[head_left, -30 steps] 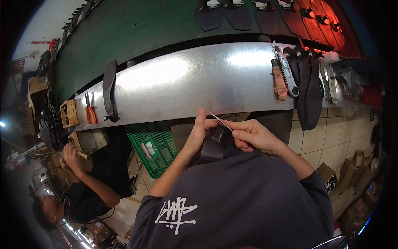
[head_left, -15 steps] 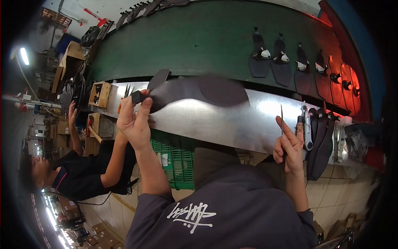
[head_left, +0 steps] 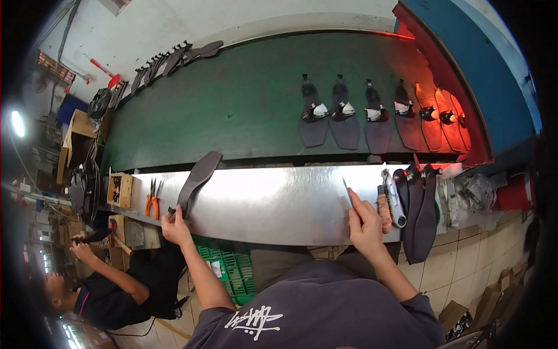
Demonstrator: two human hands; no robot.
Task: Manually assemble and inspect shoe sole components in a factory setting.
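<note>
My left hand (head_left: 176,228) is closed at the near left edge of the metal strip. Between its thumb and fingers is the narrow dark end of a grey paddle-shaped strap (head_left: 199,177). The strap's wide end points away over the metal. Over the right part of the strip, my right hand (head_left: 367,230) is closed around a slim pointed tool (head_left: 347,189), tip away from me; its handle is hidden in the fingers. Just right of that hand lie a utility knife (head_left: 394,200) and a brown wrapped handle (head_left: 383,210).
Orange-handled pliers (head_left: 152,203) and a wooden box of small dark parts (head_left: 121,191) stand left. Several dark straps (head_left: 422,215) overhang the right edge. More lie on the green belt (head_left: 232,104), some under red light. A co-worker (head_left: 122,285) sits left, near a green crate (head_left: 229,264).
My left hand has lowered toward the metal's near edge, and the blurred strap is now still and turned lengthwise. The right hand keeps its tool. The view has shifted, showing more of the belt.
</note>
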